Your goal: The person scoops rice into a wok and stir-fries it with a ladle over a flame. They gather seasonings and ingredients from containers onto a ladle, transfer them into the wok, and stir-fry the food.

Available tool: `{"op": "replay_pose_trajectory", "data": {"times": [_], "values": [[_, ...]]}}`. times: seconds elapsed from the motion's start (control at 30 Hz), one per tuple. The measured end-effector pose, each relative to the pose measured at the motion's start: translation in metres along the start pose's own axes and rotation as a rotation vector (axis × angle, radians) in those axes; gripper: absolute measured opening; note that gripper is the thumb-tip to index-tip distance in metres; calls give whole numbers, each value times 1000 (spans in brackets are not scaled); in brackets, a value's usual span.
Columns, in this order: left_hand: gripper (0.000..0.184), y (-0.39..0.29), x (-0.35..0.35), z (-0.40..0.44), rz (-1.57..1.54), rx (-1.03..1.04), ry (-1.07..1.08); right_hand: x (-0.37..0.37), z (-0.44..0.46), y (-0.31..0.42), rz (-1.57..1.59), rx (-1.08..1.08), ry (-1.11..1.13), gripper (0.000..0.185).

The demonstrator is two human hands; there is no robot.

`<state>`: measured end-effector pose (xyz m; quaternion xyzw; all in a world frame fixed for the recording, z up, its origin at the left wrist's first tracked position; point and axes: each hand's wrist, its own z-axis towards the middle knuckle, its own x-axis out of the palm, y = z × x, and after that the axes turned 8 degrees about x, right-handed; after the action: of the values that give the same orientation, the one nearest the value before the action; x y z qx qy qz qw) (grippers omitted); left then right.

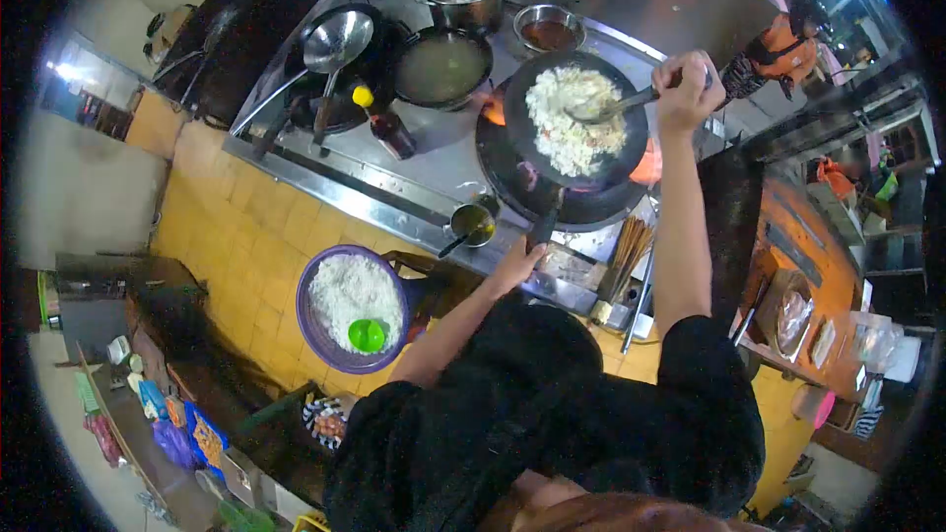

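Observation:
My left hand [517, 261] is closed around the dark handle of a black wok [636, 128] at the stove's front edge. The wok sits over the burner, with orange flame showing at its sides. In it lies white fried rice [572, 153] with small bits mixed in. Above the wok's right rim, my right hand [685, 89] grips the handle of a metal spatula [616, 106], whose head is in the rice. The exact shape of that head is partly hidden by rice.
A bottle with a yellow cap [394, 138], a small pot [473, 225], a pan of liquid [443, 67], a steel pot [463, 0] and a large ladle [338, 39] are on the stove. A purple basin [304, 310] of rice stands left. Another person [783, 54] is beyond.

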<state>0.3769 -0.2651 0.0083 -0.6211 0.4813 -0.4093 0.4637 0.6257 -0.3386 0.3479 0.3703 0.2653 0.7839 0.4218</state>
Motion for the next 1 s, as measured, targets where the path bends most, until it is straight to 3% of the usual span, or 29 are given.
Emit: {"op": "replay_pose_trajectory", "data": {"times": [0.07,0.17,0.2,0.27,0.3,0.37,0.4,0.47,0.53,0.57,0.6,0.63,0.67,0.7,0.73,0.8,0.87,0.9,0.97,1.0], "values": [[24,-28,3,-6,-126,87,5,-11,-4,-21,-28,-68,-43,34],[26,-38,3,-10,-71,-166,-15,-21,-1,-31,-47,131,-84,34],[26,-36,2,-19,-64,-173,8,-15,-13,-16,-61,126,-105,34],[21,-43,-1,-8,-376,-26,127,3,-25,11,-153,74,-169,36],[17,-70,2,-15,-247,-86,71,-5,-32,3,-163,77,-177,36],[15,-64,2,-13,-231,-150,80,-23,-60,-21,-228,65,66,33],[14,-59,1,-7,-217,-184,77,-24,-65,-13,-230,64,62,33],[17,-39,-6,5,-169,-131,88,-24,-85,20,-820,141,-24,37],[19,-60,-10,13,38,-19,232,-47,-137,43,-272,1050,-236,23],[19,-74,-7,17,38,-6,235,-46,-162,60,-33,1198,-262,24],[20,-87,-1,18,47,-151,136,-46,-176,69,211,1340,-284,41],[20,-92,5,17,54,-308,38,-85,-200,21,306,1452,-219,35],[21,-49,3,38,-227,-276,137,-123,-225,-24,408,1566,-159,29],[21,-44,3,42,-395,-386,162,-98,-224,-8,13,1525,-96,19],[21,-41,5,45,-561,-487,186,-102,-239,-17,-430,1440,127,27],[21,-51,21,43,-487,-455,161,-130,-238,8,-1288,1005,537,32],[17,-113,55,9,-516,-446,-113,-110,-192,93,-1510,1036,708,45],[17,-151,59,-11,-503,-445,-98,-99,-180,123,-1509,1040,684,45],[10,-221,56,-44,-974,-504,226,-80,-170,162,-1786,1052,851,51],[10,-232,47,-44,-984,-606,243,-82,-170,164,-1798,1055,817,51]]}}
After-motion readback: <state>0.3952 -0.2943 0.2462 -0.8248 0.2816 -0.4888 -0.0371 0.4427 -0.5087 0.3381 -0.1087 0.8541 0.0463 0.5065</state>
